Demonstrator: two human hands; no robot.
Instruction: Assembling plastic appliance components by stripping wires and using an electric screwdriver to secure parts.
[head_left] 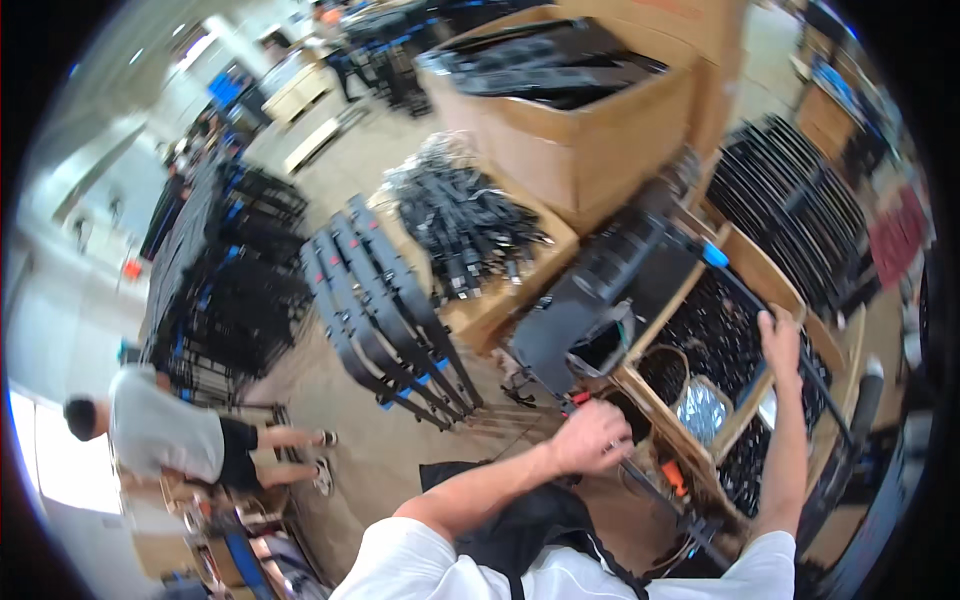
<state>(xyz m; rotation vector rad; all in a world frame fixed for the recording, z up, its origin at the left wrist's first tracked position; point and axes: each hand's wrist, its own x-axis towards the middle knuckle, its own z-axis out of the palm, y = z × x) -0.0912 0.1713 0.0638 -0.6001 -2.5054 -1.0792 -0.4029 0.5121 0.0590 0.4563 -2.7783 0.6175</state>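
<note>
Left hand (592,438) is curled tight over something small and red I can't make out, at about 9 o'clock from the right hand (779,343), which grips the long black metal frame bar (770,310) above the wooden parts tray (765,265).

My left hand (592,437) is boxed in: black folded frame (590,300) above, small tub (664,372) just right, wooden bin wall (690,445) below. Right hand (779,340) sits on a black bar (770,315) over a bin of black parts (715,335). Open floor (380,450) left.
</note>
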